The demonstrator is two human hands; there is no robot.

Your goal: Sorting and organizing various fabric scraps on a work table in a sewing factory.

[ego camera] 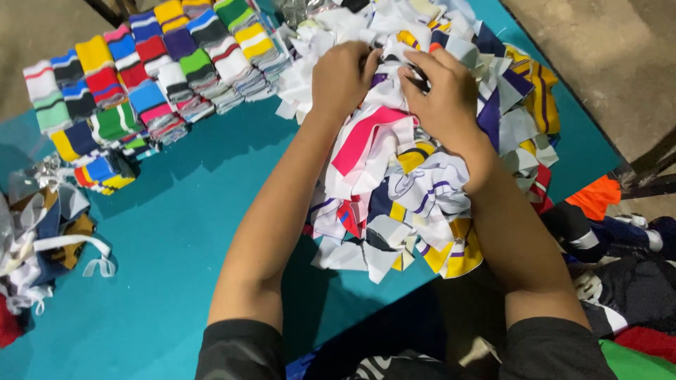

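Both hands, left hand (343, 77) and right hand (445, 95), are pinching small pieces on top of the scrap fabric pile (415, 183) (mostly white), lying right of the striped cuff stacks (151, 77).

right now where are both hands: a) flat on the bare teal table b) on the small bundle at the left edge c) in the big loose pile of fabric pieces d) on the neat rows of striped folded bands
c: the left hand and the right hand both dig into the top of the loose fabric pile, apart from the striped rows and the small bundle.
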